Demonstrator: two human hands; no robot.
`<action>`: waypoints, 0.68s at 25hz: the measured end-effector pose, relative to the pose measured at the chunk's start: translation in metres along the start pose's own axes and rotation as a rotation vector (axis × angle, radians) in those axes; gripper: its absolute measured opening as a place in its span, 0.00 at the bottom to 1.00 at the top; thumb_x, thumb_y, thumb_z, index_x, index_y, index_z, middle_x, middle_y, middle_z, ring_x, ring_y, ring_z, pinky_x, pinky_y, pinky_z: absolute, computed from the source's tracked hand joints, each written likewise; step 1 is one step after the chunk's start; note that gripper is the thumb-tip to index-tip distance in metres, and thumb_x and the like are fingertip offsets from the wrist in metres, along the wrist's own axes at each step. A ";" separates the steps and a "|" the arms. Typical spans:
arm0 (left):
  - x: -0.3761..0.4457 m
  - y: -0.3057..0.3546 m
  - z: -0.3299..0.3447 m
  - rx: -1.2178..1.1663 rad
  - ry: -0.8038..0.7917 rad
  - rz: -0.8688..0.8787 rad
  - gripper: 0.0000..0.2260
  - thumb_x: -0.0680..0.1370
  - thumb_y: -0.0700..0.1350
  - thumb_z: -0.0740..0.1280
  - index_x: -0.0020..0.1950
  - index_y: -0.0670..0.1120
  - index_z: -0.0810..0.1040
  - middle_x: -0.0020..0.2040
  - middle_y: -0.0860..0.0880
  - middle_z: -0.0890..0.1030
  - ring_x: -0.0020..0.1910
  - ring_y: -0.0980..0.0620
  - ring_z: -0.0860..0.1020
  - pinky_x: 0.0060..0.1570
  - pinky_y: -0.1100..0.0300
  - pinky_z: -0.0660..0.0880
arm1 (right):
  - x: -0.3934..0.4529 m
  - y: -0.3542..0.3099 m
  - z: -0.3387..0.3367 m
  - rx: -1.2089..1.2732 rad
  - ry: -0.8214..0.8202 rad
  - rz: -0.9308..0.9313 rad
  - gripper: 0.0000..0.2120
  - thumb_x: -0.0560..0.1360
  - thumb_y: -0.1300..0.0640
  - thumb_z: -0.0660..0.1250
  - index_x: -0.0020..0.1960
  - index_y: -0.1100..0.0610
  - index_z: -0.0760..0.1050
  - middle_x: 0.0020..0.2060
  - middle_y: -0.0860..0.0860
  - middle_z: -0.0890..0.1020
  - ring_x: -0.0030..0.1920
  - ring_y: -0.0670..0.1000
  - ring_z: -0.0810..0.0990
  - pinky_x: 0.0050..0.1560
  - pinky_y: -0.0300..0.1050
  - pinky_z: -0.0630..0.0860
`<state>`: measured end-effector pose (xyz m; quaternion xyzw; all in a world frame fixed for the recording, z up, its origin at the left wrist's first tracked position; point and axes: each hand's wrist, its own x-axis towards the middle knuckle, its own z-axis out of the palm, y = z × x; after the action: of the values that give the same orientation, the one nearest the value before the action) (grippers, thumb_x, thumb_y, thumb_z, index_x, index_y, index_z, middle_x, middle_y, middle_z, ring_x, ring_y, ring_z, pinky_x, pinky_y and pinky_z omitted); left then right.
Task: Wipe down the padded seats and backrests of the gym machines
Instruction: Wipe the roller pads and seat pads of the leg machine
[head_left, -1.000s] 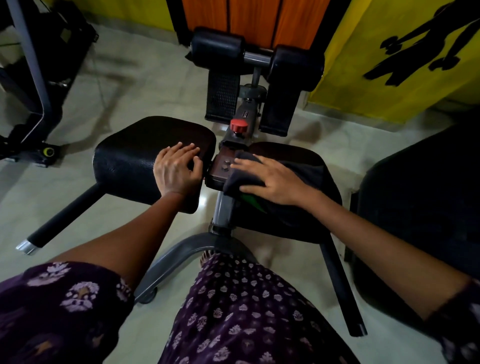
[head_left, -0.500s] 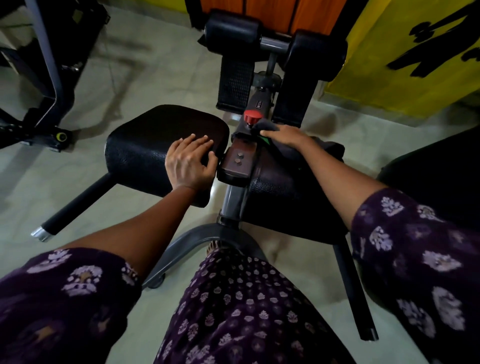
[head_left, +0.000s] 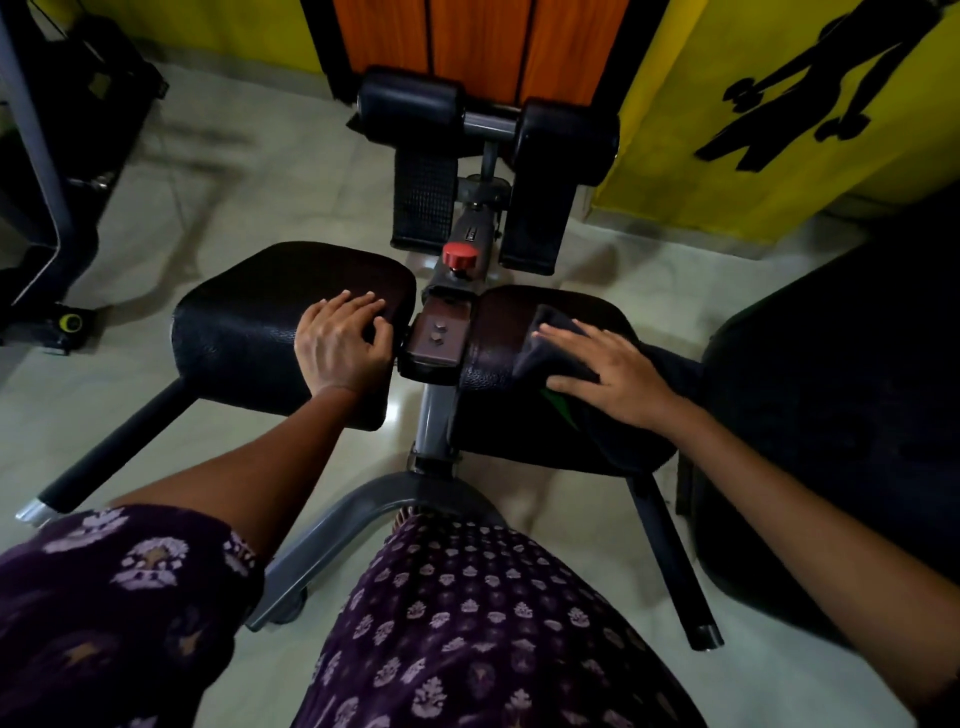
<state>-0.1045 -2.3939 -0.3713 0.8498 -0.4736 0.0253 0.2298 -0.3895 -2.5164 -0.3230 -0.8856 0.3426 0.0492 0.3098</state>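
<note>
The machine in front of me has two black padded pads side by side. My left hand (head_left: 343, 343) rests palm down on the right end of the left pad (head_left: 249, 332), fingers curled over its top edge. My right hand (head_left: 613, 374) lies flat, fingers spread, pressing a dark cloth (head_left: 550, 343) onto the right pad (head_left: 498, 322). The cloth drapes across the pad under my palm and wrist. Between the pads sits a brown metal bracket (head_left: 439, 338) with bolts, and behind it a red knob (head_left: 460, 256).
Two black roller pads (head_left: 410, 106) and footplates stand behind the knob, near an orange door and yellow wall. A dark upholstered seat (head_left: 831, 395) is close on the right. Another machine's frame (head_left: 47, 218) stands far left. Grey base legs (head_left: 337, 525) spread below the pads.
My right hand has drawn back with the cloth from the pad's far end near the red knob toward the middle of the right pad. The left hand has stayed on the left pad.
</note>
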 end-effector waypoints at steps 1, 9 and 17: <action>0.000 0.000 0.000 -0.003 0.007 0.002 0.16 0.75 0.47 0.60 0.51 0.43 0.84 0.53 0.46 0.83 0.59 0.46 0.79 0.62 0.52 0.68 | 0.011 0.008 -0.003 0.055 -0.007 0.083 0.29 0.75 0.36 0.60 0.73 0.41 0.59 0.74 0.45 0.63 0.75 0.49 0.57 0.71 0.48 0.54; -0.001 -0.002 0.002 0.024 -0.004 0.024 0.17 0.75 0.49 0.58 0.52 0.44 0.84 0.53 0.46 0.83 0.59 0.46 0.79 0.62 0.53 0.67 | 0.139 -0.006 0.017 -0.008 -0.202 0.323 0.32 0.77 0.35 0.55 0.76 0.47 0.54 0.76 0.51 0.56 0.76 0.57 0.55 0.73 0.56 0.53; 0.000 -0.005 0.003 0.050 0.019 0.051 0.16 0.75 0.49 0.59 0.52 0.44 0.84 0.54 0.47 0.83 0.59 0.47 0.79 0.62 0.54 0.67 | 0.156 0.028 0.002 0.280 -0.164 0.383 0.27 0.78 0.43 0.60 0.73 0.55 0.65 0.71 0.55 0.67 0.71 0.57 0.66 0.68 0.47 0.61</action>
<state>-0.1010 -2.3934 -0.3759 0.8426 -0.4923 0.0513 0.2122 -0.2887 -2.6209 -0.3861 -0.7461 0.4811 0.1308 0.4413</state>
